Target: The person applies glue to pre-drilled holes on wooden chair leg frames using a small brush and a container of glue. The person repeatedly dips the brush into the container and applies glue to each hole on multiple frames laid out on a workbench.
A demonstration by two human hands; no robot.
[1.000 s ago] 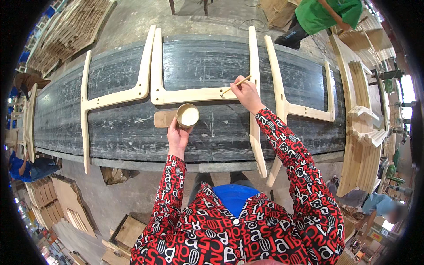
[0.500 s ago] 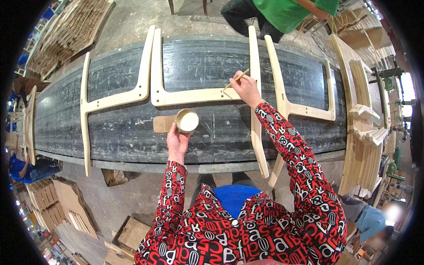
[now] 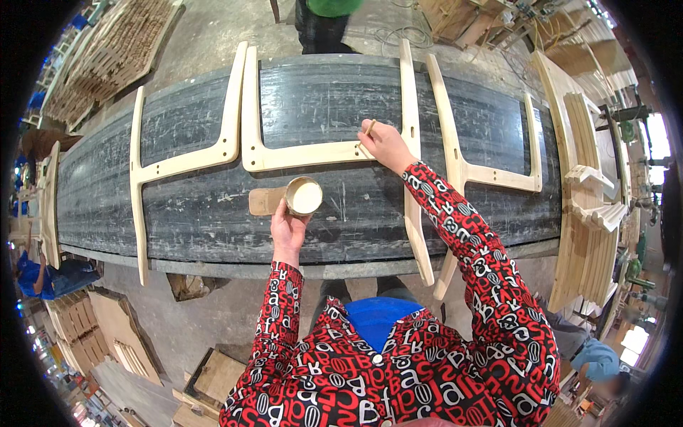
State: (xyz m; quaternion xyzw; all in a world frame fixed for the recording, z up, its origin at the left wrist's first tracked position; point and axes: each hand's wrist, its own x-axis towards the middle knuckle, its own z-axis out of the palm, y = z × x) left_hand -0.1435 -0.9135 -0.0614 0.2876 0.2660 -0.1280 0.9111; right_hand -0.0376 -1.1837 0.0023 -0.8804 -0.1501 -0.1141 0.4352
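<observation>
My left hand [image 3: 289, 231] grips a round cup [image 3: 290, 192] of creamy white liquid, held over the dark worktable [image 3: 356, 228]. Just left of the cup, a flat rounded piece of wood [image 3: 265, 202] shows, partly hidden by it. Between the fingers of my right hand [image 3: 390, 147] is a thin wooden stick [image 3: 370, 127]. Its lower end is near the holes in the crossrail of the middle pale wooden frame [image 3: 306, 156]; my fingers partly hide that spot. Similar frames lie on either side, a left frame [image 3: 186, 161] and a right frame [image 3: 498, 177].
Stacked wooden parts [image 3: 569, 142] stand at the table's right end, more frame pieces [image 3: 50, 206] at its left end. Beyond the far edge stands a person in dark trousers [image 3: 320, 32]. Piles of wood strips [image 3: 114, 50] lie on the floor at the far left.
My right hand has shifted slightly left, and the stick now stands steeper. The person in green beyond the table has moved left. My left hand and cup stay nearly in place.
</observation>
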